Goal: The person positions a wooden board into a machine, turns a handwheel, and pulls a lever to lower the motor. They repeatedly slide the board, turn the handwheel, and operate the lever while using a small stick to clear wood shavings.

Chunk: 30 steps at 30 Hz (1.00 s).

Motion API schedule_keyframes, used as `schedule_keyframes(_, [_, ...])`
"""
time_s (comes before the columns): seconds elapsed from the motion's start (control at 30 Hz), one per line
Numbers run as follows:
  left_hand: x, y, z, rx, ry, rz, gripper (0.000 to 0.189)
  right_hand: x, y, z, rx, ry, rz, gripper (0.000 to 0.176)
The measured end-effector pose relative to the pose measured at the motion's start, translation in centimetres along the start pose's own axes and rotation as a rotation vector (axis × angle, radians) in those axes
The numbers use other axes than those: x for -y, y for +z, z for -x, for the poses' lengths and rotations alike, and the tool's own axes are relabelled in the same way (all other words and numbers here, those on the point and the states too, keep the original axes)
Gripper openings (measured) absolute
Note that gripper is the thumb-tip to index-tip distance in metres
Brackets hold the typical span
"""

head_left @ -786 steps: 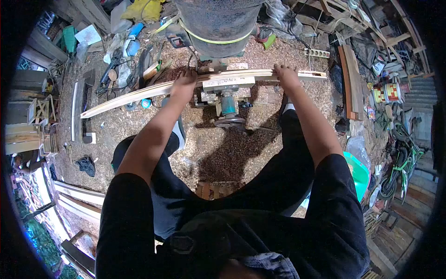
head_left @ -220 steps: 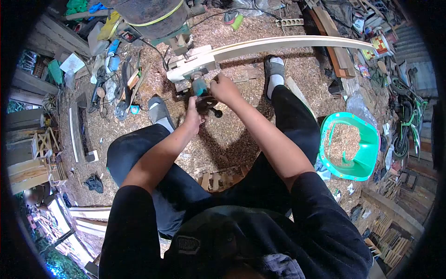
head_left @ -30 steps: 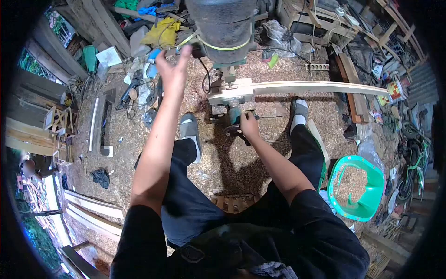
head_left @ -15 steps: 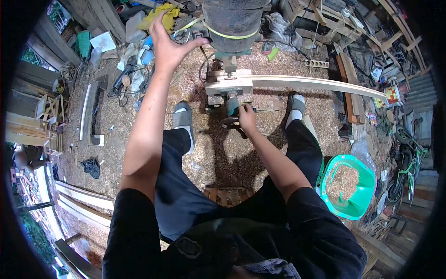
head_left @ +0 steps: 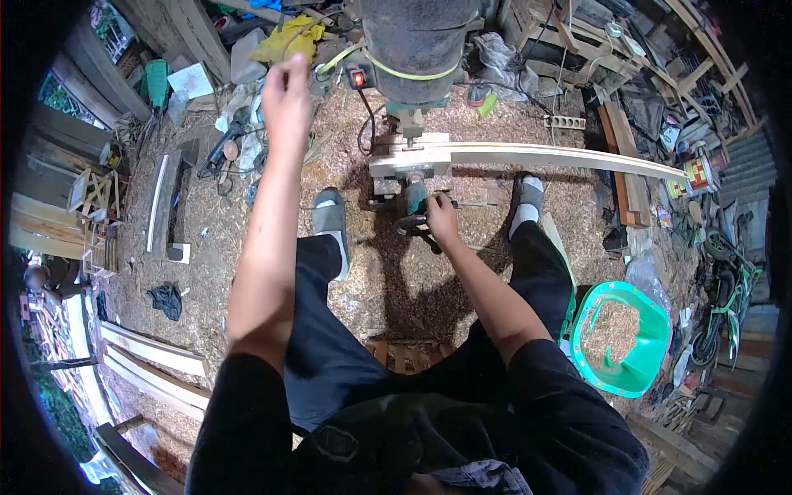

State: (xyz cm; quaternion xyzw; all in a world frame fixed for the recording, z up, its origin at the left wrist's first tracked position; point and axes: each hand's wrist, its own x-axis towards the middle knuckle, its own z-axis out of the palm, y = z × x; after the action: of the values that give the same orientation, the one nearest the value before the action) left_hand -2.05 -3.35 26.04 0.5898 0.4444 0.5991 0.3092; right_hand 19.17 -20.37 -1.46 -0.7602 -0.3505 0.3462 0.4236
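My left hand is raised at the upper left, left of the machine, blurred at the fingertips. Its fingers look apart and I see nothing in them. Beside it, a small switch with a red light is fixed to the dark cylindrical machine body. My right hand is closed on the rim of a dark handwheel at the front of the green machine vise. A long pale wooden board lies across the vise under the machine and reaches to the right.
Wood shavings cover the floor around my feet. At the right stands a green tub holding shavings. Brown planks lie beyond the board, and a parked motorbike is farther right. Pale boards lie at lower left.
My left hand has come away from the switch and moved slightly down, its fingers less spread. The red light on the switch now shows. My right hand stays on the handwheel.
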Motion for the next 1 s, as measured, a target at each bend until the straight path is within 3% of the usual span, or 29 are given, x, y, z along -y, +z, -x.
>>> schedule_keyframes(0.13, [-2.5, -1.1, 3.0, 0.094, -0.111, 0.188, 0.037, 0.7, -0.2, 0.3, -0.022, -0.024, 0.034, 0.037])
schedule_keyframes(0.23, [-2.7, -0.7, 2.9, 0.108, -0.065, -0.058, 0.037, 1.0, -0.4, 0.1, 0.041, 0.027, 0.069, 0.045])
schedule_keyframes(0.3, [-2.0, -0.6, 1.8, 0.005, 0.114, -0.299, 0.037, 1.2, -0.5, 0.4, -0.005, 0.011, 0.115, 0.046])
schedule_keyframes(0.33, [-2.5, -0.5, 1.6, -0.048, 0.139, -0.344, 0.025, 1.3, -0.5, 0.3, -0.014, -0.005, 0.149, 0.042])
schedule_keyframes(0.37, [-2.1, -0.6, 1.2, -0.055, 0.144, -0.341, 0.025, 1.5, -0.6, 0.3, -0.025, -0.021, 0.182, 0.039])
schedule_keyframes(0.43, [-1.8, -0.9, 0.4, -0.182, 0.385, -0.186, 0.013, 2.3, -1.3, 0.6, -0.054, -0.076, 0.193, 0.034])
schedule_keyframes(0.5, [-2.1, -1.6, 0.5, -0.2, 0.442, -0.213, 0.01, 3.1, -1.7, 0.4, -0.08, -0.13, 0.202, 0.03])
schedule_keyframes(0.57, [-3.2, -1.9, 1.0, -0.005, 0.406, -0.171, 0.01, 3.6, -2.3, -1.3, -0.157, -0.218, 0.071, 0.022])
schedule_keyframes(0.6, [-3.6, -2.0, 1.3, 0.079, 0.291, -0.089, 0.02, 3.5, -2.9, -2.6, -0.111, -0.193, 0.015, 0.022])
schedule_keyframes(0.63, [-3.8, -2.3, 1.6, 0.074, 0.294, -0.084, 0.02, 3.0, -3.1, -4.5, -0.1, -0.168, -0.109, 0.022])
schedule_keyframes(0.7, [-4.2, -2.2, 1.8, 0.222, 0.076, 0.007, 0.033, 4.5, -5.3, -7.4, -0.003, -0.267, -0.348, 0.02])
schedule_keyframes(0.77, [-3.3, -2.0, 1.5, 0.21, 0.187, -0.038, 0.044, 11.7, -8.0, -6.3, -0.131, -0.255, -0.435, 0.018])
schedule_keyframes(0.83, [-3.3, -1.8, 1.8, 0.191, 0.181, 0.015, 0.045, 15.9, -9.8, -8.6, -0.032, -0.307, -0.63, 0.027])
schedule_keyframes(0.9, [-4.6, -1.6, 2.6, 0.201, 0.175, -0.035, 0.044, 21.2, -11.4, -10.2, -0.099, -0.406, -0.591, 0.032])
schedule_keyframes(0.93, [-4.4, -1.2, 2.6, 0.178, 0.219, -0.054, 0.043, 24.4, -12.7, -10.0, -0.086, -0.349, -0.6, 0.035])
schedule_keyframes(1.0, [-5.0, -1.0, 2.8, 0.139, 0.368, -0.1, 0.038, 27.8, -13.0, -15.0, -0.104, -0.478, -0.604, 0.046])
